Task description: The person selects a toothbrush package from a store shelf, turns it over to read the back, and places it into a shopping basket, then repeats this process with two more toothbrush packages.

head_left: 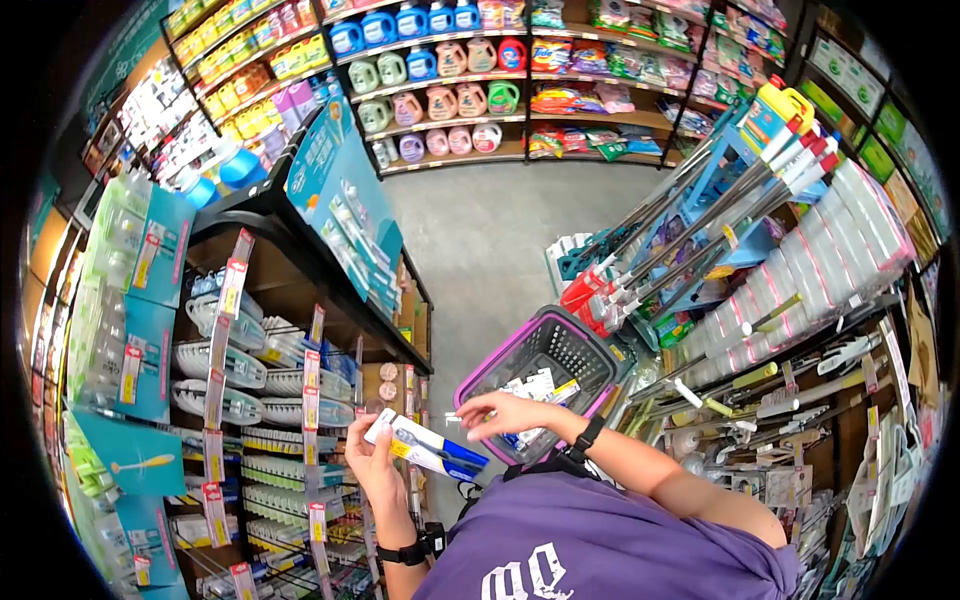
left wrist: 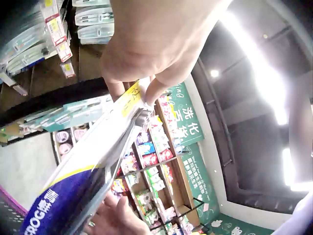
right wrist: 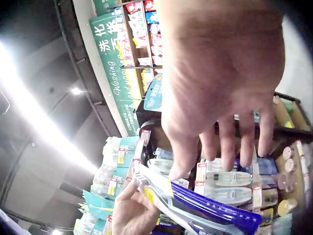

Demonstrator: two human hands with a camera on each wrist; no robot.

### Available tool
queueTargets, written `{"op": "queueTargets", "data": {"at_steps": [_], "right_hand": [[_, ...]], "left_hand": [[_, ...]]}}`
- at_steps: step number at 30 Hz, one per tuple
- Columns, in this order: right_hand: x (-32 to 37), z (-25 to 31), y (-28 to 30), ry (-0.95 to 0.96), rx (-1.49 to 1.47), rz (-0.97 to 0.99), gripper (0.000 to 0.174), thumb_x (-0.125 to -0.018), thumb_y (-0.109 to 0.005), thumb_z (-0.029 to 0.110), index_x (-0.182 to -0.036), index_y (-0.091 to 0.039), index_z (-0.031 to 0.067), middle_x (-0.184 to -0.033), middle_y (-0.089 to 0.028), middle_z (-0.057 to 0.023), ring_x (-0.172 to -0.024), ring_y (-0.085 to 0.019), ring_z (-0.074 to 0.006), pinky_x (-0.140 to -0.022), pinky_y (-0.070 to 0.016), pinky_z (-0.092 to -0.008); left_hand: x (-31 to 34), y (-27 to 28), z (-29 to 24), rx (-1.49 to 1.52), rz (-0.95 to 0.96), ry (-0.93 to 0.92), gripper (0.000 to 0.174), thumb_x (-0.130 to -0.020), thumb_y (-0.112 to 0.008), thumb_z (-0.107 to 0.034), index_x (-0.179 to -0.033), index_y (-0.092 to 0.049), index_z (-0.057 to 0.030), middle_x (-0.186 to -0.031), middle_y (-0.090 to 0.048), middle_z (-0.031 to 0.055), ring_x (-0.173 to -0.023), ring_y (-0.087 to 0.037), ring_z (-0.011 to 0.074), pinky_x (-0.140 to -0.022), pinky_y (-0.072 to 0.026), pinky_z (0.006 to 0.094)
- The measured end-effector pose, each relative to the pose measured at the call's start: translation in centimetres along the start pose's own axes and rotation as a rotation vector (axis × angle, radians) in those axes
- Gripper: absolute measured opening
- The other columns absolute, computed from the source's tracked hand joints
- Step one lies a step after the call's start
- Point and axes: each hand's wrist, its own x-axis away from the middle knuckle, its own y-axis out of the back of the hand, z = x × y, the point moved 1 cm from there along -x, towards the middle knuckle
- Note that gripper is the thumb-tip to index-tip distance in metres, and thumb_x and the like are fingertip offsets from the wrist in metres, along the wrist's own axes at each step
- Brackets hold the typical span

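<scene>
My left hand (head_left: pixel 373 462) pinches the white end of a long blue and white retail pack (head_left: pixel 430 447) between thumb and fingers. A grey handle-shaped item shows through its clear front, and the left wrist view shows the letters "FROG" on the blue part (left wrist: pixel 61 200). My right hand (head_left: pixel 508 412) hovers just beyond the pack, fingers extended and spread, as the right wrist view also shows. Behind that hand stands a grey shopping basket (head_left: pixel 478 372) with a purple rim, holding several white, blue and yellow packs (head_left: pixel 540 385).
On the left, a rack (head_left: pixel 290 410) carries hanging brushes and price tags. Mops with long poles (head_left: pixel 690 215) and clear stacked boxes (head_left: pixel 800 275) stand on the right. Grey floor (head_left: pixel 470 220) runs between them toward shelves of detergent bottles (head_left: pixel 440 100).
</scene>
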Motion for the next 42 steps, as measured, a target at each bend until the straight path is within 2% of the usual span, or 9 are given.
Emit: {"op": "queueTargets", "data": {"at_steps": [5,10,13,17,20,24,30,34,42], "right_hand": [[0.5,1.0,-2.8,0.027,-0.13,0.285,0.057,-0.091,-0.075,0.027,-0.135,-0.054,-0.0025,-0.121,-0.065,-0.0078,-0.109,-0.058,-0.0124,-0.096,-0.048,-0.0311],[1.9,3.0,-3.4,-0.124,-0.228,0.35,0.053,-0.093,-0.072,0.033,-0.129,-0.058,-0.0032,-0.117,-0.067,-0.0067,-0.105,-0.06,-0.0121,-0.095,-0.0473,-0.0294],[2.0,0.9,-4.0,-0.067,-0.218,0.393,0.056,-0.093,-0.07,0.034,-0.133,-0.056,-0.0022,-0.121,-0.067,-0.0079,-0.109,-0.059,-0.012,-0.095,-0.0473,-0.0286],[2.7,2.5,-5.5,-0.133,-0.534,0.376,0.054,-0.091,-0.073,0.029,-0.132,-0.056,-0.0013,-0.124,-0.066,-0.0085,-0.102,-0.064,-0.0133,-0.088,-0.0515,-0.0278],[2.7,2.0,-6.0,-0.213,-0.615,0.353,0.056,-0.089,-0.074,0.022,-0.135,-0.053,-0.001,-0.113,-0.066,-0.0053,-0.096,-0.064,-0.0123,-0.085,-0.0516,-0.0275],[2.6,2.7,-6.0,-0.163,-0.592,0.284,0.056,-0.088,-0.074,0.019,-0.136,-0.052,-0.0009,-0.1,-0.063,0.0,-0.088,-0.06,-0.0093,-0.08,-0.0493,-0.0255],[2.4,2.2,-5.6,-0.124,-0.478,0.26,0.055,-0.088,-0.075,0.019,-0.136,-0.054,-0.0006,-0.097,-0.062,0.0022,-0.088,-0.057,-0.0072,-0.08,-0.0459,-0.0238],[2.3,3.3,-5.9,-0.076,-0.456,0.224,0.051,-0.089,-0.075,0.021,-0.131,-0.057,-0.0004,-0.09,-0.061,0.0017,-0.082,-0.057,-0.008,-0.075,-0.0461,-0.0241],[2.0,2.8,-5.7,-0.077,-0.393,0.21,0.052,-0.089,-0.075,0.022,-0.133,-0.057,0.0009,-0.091,-0.061,0.0026,-0.082,-0.056,-0.0069,-0.075,-0.0445,-0.0232]], "left_hand": [[0.2,-1.8,0.4,0.18,0.098,0.137,0.029,-0.09,-0.067,0.002,-0.117,-0.058,-0.0015,-0.107,-0.065,0.0087,-0.096,-0.065,0.0163,-0.083,-0.0541,0.0294],[0.3,-1.5,1.5,0.197,0.125,0.164,0.027,-0.091,-0.066,0.002,-0.116,-0.057,-0.0021,-0.108,-0.066,0.009,-0.097,-0.067,0.0179,-0.084,-0.0565,0.0312],[0.2,-1.5,1.4,0.283,0.111,0.21,0.027,-0.091,-0.064,0.005,-0.117,-0.057,-0.0009,-0.11,-0.066,0.0114,-0.098,-0.067,0.0187,-0.085,-0.056,0.0311],[0.4,-1.8,1.0,0.318,0.082,0.247,0.028,-0.092,-0.063,0.005,-0.118,-0.057,-0.0017,-0.112,-0.066,0.0129,-0.1,-0.067,0.0201,-0.086,-0.057,0.0335],[0.5,-1.4,1.1,0.277,0.087,0.209,0.032,-0.091,-0.064,0.005,-0.122,-0.055,-0.0003,-0.113,-0.066,0.0129,-0.101,-0.067,0.0199,-0.087,-0.0566,0.0331],[1.1,-1.6,-0.5,0.196,0.109,0.198,0.034,-0.091,-0.065,0.002,-0.124,-0.055,0.0006,-0.112,-0.067,0.0116,-0.101,-0.066,0.0187,-0.086,-0.0558,0.0309],[1.0,-1.2,-0.6,0.236,0.105,0.194,0.031,-0.095,-0.064,-0.007,-0.125,-0.056,-0.0008,-0.111,-0.067,0.0092,-0.099,-0.066,0.0172,-0.084,-0.0537,0.0291],[0.8,-0.5,0.1,0.246,0.132,0.215,0.031,-0.098,-0.062,-0.012,-0.126,-0.056,-0.0022,-0.113,-0.066,0.0082,-0.103,-0.064,0.0166,-0.088,-0.0515,0.0317],[1.0,-1.1,-0.6,0.266,0.197,0.192,0.03,-0.102,-0.055,-0.019,-0.129,-0.052,-0.0059,-0.122,-0.059,0.0073,-0.114,-0.058,0.0169,-0.098,-0.0446,0.0341]]}}
